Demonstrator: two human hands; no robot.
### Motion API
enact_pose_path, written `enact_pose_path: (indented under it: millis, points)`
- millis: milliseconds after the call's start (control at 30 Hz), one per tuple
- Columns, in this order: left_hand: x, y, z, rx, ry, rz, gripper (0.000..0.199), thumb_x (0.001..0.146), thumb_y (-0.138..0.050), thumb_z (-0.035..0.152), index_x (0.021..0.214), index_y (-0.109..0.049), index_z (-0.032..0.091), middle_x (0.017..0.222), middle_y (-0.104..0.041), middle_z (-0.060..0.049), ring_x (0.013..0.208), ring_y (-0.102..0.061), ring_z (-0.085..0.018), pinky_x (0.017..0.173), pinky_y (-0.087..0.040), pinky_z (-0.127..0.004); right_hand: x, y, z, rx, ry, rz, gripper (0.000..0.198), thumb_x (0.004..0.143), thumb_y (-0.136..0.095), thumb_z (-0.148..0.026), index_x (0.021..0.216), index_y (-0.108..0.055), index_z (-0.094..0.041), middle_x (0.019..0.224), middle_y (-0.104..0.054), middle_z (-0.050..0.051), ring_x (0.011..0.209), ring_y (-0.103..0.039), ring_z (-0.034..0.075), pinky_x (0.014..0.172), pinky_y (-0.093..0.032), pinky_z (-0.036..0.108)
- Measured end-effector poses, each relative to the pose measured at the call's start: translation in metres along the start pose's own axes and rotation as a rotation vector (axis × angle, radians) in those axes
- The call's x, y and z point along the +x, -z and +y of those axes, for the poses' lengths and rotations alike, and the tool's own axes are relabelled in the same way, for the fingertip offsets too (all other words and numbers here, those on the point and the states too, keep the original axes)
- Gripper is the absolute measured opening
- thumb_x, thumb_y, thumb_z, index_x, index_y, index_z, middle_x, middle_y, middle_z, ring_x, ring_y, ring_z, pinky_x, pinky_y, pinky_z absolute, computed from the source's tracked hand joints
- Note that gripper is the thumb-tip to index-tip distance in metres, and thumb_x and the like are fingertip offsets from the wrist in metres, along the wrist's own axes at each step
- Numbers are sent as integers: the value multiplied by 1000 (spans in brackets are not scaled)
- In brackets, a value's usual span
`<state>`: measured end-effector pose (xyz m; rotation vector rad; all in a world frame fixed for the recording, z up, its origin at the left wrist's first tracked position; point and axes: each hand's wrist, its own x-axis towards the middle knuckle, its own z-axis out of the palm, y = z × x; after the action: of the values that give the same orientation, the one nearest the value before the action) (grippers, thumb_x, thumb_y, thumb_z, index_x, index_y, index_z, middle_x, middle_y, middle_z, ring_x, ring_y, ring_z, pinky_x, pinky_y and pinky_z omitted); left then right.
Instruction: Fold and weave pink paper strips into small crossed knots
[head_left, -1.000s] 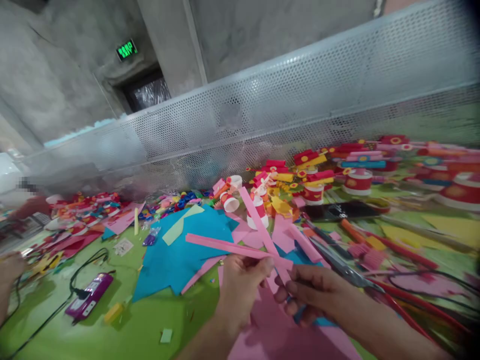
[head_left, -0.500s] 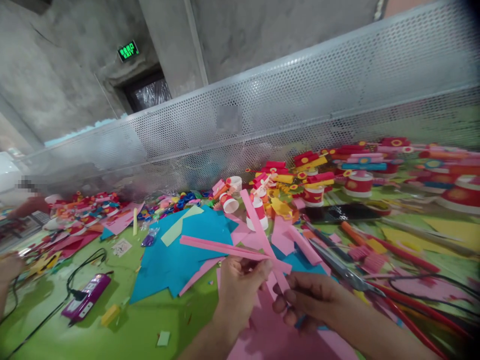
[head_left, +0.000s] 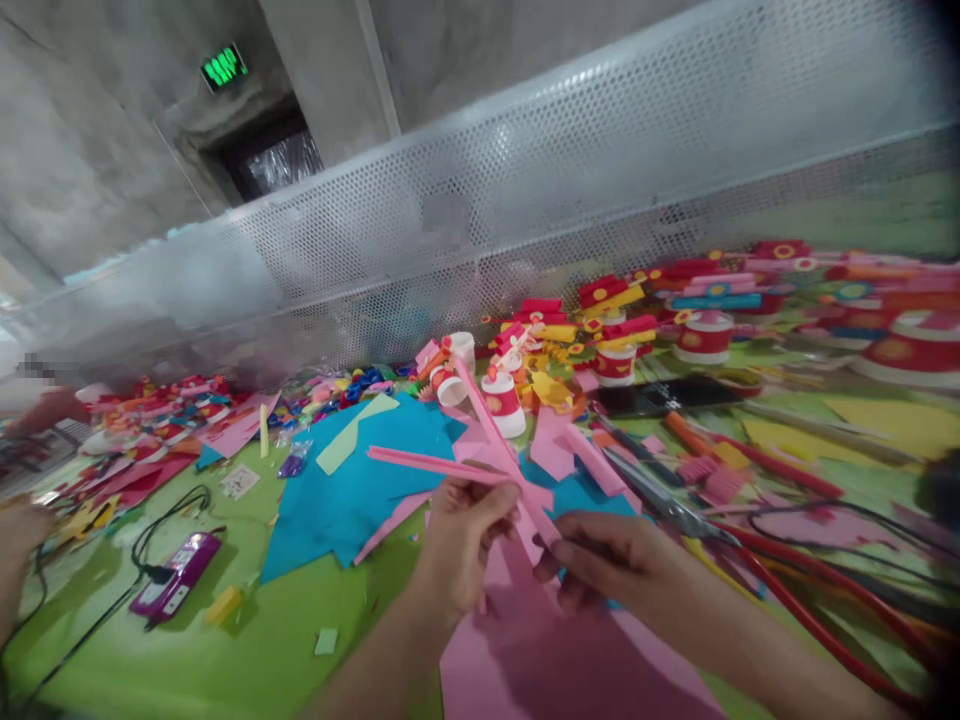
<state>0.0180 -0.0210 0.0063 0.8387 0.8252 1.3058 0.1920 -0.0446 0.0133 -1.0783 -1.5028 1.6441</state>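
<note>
My left hand [head_left: 472,535] pinches a pink paper strip [head_left: 420,463] that sticks out to the left over the blue sheets. A second pink strip [head_left: 484,415] crosses it and slants up and away; its near end is between the thumb and fingers of my right hand [head_left: 600,555]. The two strips meet between my hands. Below them lies a large pink sheet [head_left: 570,665], partly shaded by my hands. Blue sheets [head_left: 322,510] with a pale green strip [head_left: 358,433] on top are just beyond my left hand.
Red-handled scissors [head_left: 697,525] lie to the right among paper scraps and cords. Red and white paper cups [head_left: 703,338] with rolled-paper tops stand along the perforated metal divider [head_left: 525,180]. A purple power strip [head_left: 176,577] sits at left, near another person's hand [head_left: 19,540].
The crossing strip now slants further left, and my left hand has shifted slightly left. My right hand still grips the near end. The whole view has moved a little.
</note>
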Motion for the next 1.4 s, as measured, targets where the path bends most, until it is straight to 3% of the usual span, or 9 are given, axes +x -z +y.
enact_pose_path:
  millis: [167,267,367,533,700,833,967,1167,1400]
  points:
    - [5,6,1,118,-130,145,22,67,-87,28,72,-70,16,64,-65,2,58,-56,-8,55,-44,-19,-2,4,-3,88,-36,-5,43,75,-77,-59,82,-70,-17,73,-73,4,67,-68,15,67,-55,29]
    - [4,8,2,201,-214,209,20,68,-86,29,75,-72,18,69,-68,1,65,-61,-11,59,-47,-21,-1,7,1,112,-78,-6,35,79,-75,-50,90,-72,-17,88,-75,7,70,-69,16,64,-56,29]
    - [2,7,3,250,-269,224,17,72,-84,29,79,-73,19,73,-70,0,69,-63,-12,62,-50,-23,-1,10,3,-30,-21,176,35,78,-75,-42,106,-71,-21,96,-74,7,75,-68,18,64,-56,31]
    - [0,7,6,299,-271,218,16,73,-83,29,82,-74,19,79,-73,-2,75,-66,-14,66,-54,-24,-4,13,0,-226,94,450,35,88,-63,-52,103,-70,-21,71,-64,3,62,-58,16,52,-46,27]
    - [-4,2,6,333,-243,190,15,74,-82,29,80,-74,18,77,-72,-2,72,-66,-15,64,-55,-25,2,9,1,-156,72,303,45,77,-74,-57,106,-72,-22,96,-72,7,85,-65,22,70,-54,33]
    - [-7,-3,3,331,-191,165,16,72,-82,30,78,-74,17,74,-72,-2,70,-67,-15,65,-56,-27,7,5,6,-3,4,229,43,67,-83,-56,91,-74,-22,83,-70,3,76,-64,19,70,-53,33]
    - [-9,-3,-1,277,-122,115,19,73,-83,33,77,-75,16,76,-73,-3,72,-68,-16,69,-59,-29,8,5,5,50,1,248,38,64,-87,-52,77,-71,-20,69,-64,0,63,-57,14,61,-50,29]
    - [-10,-4,-8,136,10,46,23,72,-85,33,82,-76,14,79,-74,-5,80,-73,-19,72,-60,-29,7,6,3,97,61,341,33,70,-85,-47,80,-69,-20,69,-61,-2,59,-54,10,52,-47,22]
    - [-10,-4,-10,176,-24,66,23,70,-86,32,76,-72,15,79,-74,-3,75,-70,-17,73,-62,-32,6,7,8,196,38,311,34,68,-89,-40,89,-71,-20,81,-66,0,69,-61,12,59,-53,22]
